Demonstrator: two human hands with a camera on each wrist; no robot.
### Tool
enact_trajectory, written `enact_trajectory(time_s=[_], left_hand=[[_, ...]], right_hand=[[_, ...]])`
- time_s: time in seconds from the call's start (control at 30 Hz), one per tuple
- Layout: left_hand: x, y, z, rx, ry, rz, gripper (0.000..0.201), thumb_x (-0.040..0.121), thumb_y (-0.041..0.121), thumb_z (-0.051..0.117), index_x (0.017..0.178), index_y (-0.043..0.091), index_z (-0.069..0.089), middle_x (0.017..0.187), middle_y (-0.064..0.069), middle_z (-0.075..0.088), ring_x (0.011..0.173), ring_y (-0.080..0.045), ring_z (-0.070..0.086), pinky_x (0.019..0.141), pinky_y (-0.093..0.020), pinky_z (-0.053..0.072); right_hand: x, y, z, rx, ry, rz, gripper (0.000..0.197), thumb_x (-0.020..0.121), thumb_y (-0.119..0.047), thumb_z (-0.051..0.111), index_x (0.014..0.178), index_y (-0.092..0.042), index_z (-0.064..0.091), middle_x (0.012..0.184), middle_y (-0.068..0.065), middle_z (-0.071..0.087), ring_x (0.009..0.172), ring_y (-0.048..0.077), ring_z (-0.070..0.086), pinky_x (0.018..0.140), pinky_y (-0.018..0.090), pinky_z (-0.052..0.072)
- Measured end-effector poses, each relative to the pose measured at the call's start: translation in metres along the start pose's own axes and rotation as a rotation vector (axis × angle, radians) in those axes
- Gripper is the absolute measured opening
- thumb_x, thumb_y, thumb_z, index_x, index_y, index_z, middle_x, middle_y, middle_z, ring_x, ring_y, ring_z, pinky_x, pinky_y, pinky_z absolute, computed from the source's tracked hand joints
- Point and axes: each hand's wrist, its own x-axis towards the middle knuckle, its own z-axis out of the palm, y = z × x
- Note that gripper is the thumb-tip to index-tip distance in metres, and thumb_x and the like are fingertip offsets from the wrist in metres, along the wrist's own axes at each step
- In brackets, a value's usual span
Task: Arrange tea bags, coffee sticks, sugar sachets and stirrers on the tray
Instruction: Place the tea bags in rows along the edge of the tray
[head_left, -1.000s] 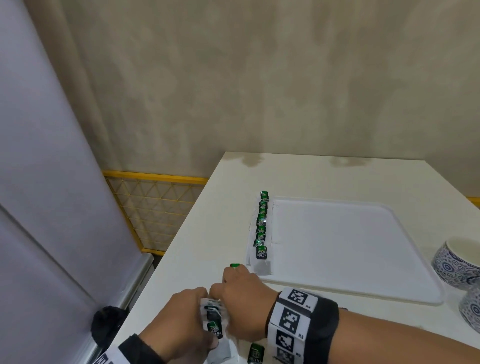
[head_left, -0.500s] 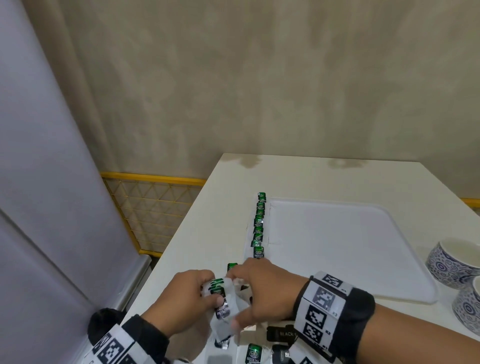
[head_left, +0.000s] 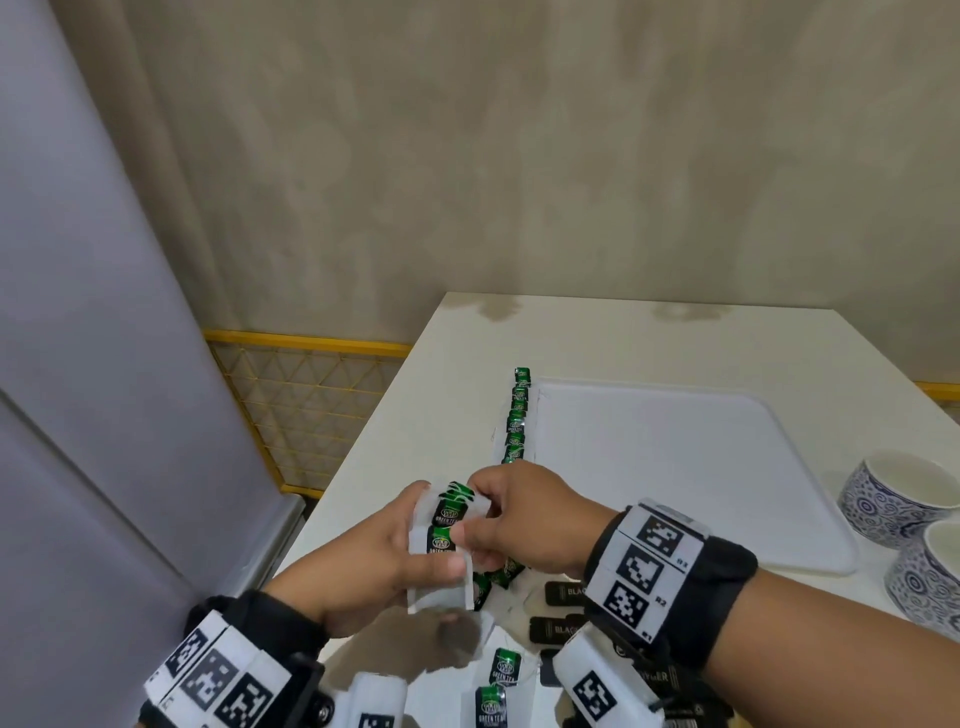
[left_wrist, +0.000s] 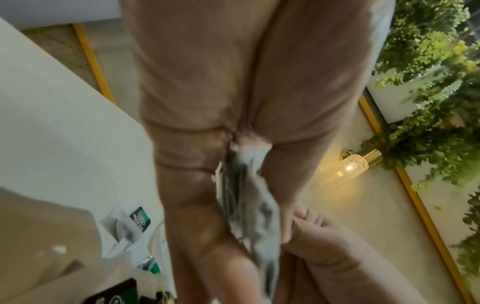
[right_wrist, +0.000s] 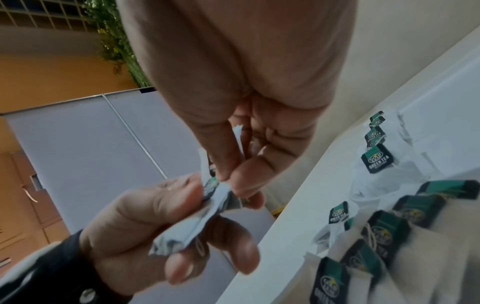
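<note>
Both hands hold a small bunch of white green-tagged tea bags (head_left: 448, 540) above the white counter (head_left: 623, 343): left hand (head_left: 379, 566) fingers clamped underneath, right hand (head_left: 524, 514) pinching one bag. The white rectangular tray (head_left: 675, 467) lies ahead-right, nearer the right hand.

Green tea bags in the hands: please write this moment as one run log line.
left hand: holds green tea bags | right hand: pinches top bag | row of tea bags: along tray left edge | tray middle: bare
</note>
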Motion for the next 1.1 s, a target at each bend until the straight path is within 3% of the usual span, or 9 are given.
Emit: enact_trajectory(time_s=[0.13,0.27,0.37,0.47,0.57,0.63,0.73,0.93,1.1], left_hand=[[-0.006,-0.005,-0.001,-0.003,-0.017,-0.046,0.061,0.078,0.002,0.07,0.128,0.011,0.038,0.106,-0.018,0.061,0.065,-0.021,0.063,0.061,-0.035,0.05],[-0.009,-0.01,-0.001,0.033,0.008,-0.022,0.061,0.076,0.005,0.073,0.126,0.014,0.039,0.101,-0.013,0.063,0.074,-0.022,0.06,0.056,-0.027,0.048],[-0.01,-0.013,-0.003,0.064,0.069,-0.005,0.061,0.074,0.007,0.073,0.126,0.013,0.042,0.1,-0.013,0.062,0.075,-0.02,0.057,0.053,-0.023,0.045],[-0.012,-0.014,-0.01,0.008,0.134,-0.012,0.066,0.066,0.015,0.083,0.123,0.012,0.05,0.094,-0.01,0.065,0.071,-0.016,0.058,0.053,-0.021,0.047],[-0.018,-0.019,-0.019,-0.12,0.164,-0.038,0.081,0.052,0.024,0.093,0.123,0.012,0.055,0.098,-0.014,0.066,0.072,-0.019,0.059,0.052,-0.021,0.049],[-0.019,-0.022,-0.022,-0.164,0.178,-0.068,0.066,0.066,0.015,0.085,0.125,0.008,0.054,0.097,-0.016,0.065,0.069,-0.02,0.057,0.051,-0.022,0.05],[-0.019,-0.025,-0.021,-0.138,0.204,-0.154,0.034,0.091,-0.002,0.055,0.124,0.006,0.052,0.095,-0.013,0.068,0.065,-0.019,0.056,0.049,-0.023,0.051],[-0.015,-0.031,-0.012,-0.024,0.099,-0.327,0.031,0.094,-0.004,0.048,0.123,0.003,0.053,0.099,-0.014,0.071,0.072,-0.022,0.059,0.057,-0.025,0.054],[-0.011,-0.036,0.0,-0.06,0.026,-0.325,0.038,0.093,-0.013,0.038,0.126,0.001,0.051,0.107,-0.024,0.065,0.063,-0.022,0.061,0.059,-0.031,0.049]], right_hand=[[-0.003,0.004,0.003,0.063,-0.014,0.031,0.021,0.087,-0.019,0.069,0.094,0.001,0.062,0.078,0.016,0.072,0.064,0.019,0.068,0.076,0.043,0.06],[-0.006,0.005,0.007,0.095,-0.048,0.078,0.024,0.087,-0.016,0.069,0.097,0.004,0.062,0.079,0.021,0.071,0.067,0.023,0.066,0.079,0.048,0.057],[-0.006,0.002,0.006,0.061,-0.126,0.056,0.01,0.087,-0.013,0.068,0.093,-0.007,0.062,0.081,0.014,0.069,0.07,0.022,0.066,0.079,0.044,0.058],[-0.006,0.0,-0.003,-0.284,-0.12,0.067,0.022,0.089,-0.016,0.061,0.109,-0.015,0.054,0.099,0.005,0.063,0.083,0.018,0.061,0.071,0.03,0.05],[-0.01,0.005,-0.004,-0.714,-0.061,0.186,0.039,0.09,-0.039,0.056,0.116,-0.009,0.053,0.109,0.006,0.059,0.094,0.021,0.058,0.071,0.029,0.047],[-0.01,0.013,0.002,-0.869,-0.129,0.247,0.049,0.088,-0.057,0.052,0.097,-0.009,0.058,0.094,0.004,0.059,0.078,0.017,0.057,0.064,0.027,0.045],[-0.006,0.021,0.01,-0.903,-0.154,0.268,0.054,0.087,-0.063,0.049,0.065,-0.014,0.046,0.068,-0.001,0.047,0.057,0.012,0.045,0.05,0.024,0.036],[0.007,0.019,0.018,-0.791,-0.171,0.28,0.043,0.088,-0.044,0.061,0.063,-0.014,0.043,0.065,-0.002,0.041,0.057,0.011,0.042,0.048,0.02,0.033],[0.008,0.017,0.022,-0.663,-0.202,0.234,0.029,0.085,-0.033,0.068,0.094,-0.007,0.059,0.081,0.001,0.052,0.072,0.015,0.049,0.051,0.019,0.035]])
